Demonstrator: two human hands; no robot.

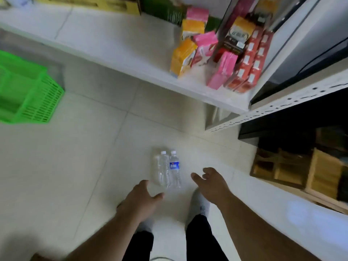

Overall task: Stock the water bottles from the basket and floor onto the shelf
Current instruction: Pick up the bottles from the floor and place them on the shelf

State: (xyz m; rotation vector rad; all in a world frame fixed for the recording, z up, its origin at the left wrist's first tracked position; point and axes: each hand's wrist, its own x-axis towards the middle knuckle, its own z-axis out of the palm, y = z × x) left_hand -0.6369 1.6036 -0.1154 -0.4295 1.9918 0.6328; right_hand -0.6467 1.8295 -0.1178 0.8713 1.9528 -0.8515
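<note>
Two clear water bottles with white caps stand side by side on the pale tiled floor. The left bottle (pixel 162 169) is plain and the right bottle (pixel 175 168) wears a blue label. My left hand (pixel 140 197) hovers just below and left of them, fingers relaxed, holding nothing. My right hand (pixel 211 182) hangs to their right, fingers loosely spread, also empty. Neither hand touches a bottle. The green plastic basket (pixel 40 95) sits on the floor at the far left. The white shelf (pixel 116 46) runs across the top.
Pink, orange and red cartons (pixel 216 53) crowd the shelf's right end. A perforated metal upright (pixel 282 104) and wooden crates (pixel 293 166) stand on the right. My feet in pale shoes (pixel 199 204) are just below the bottles.
</note>
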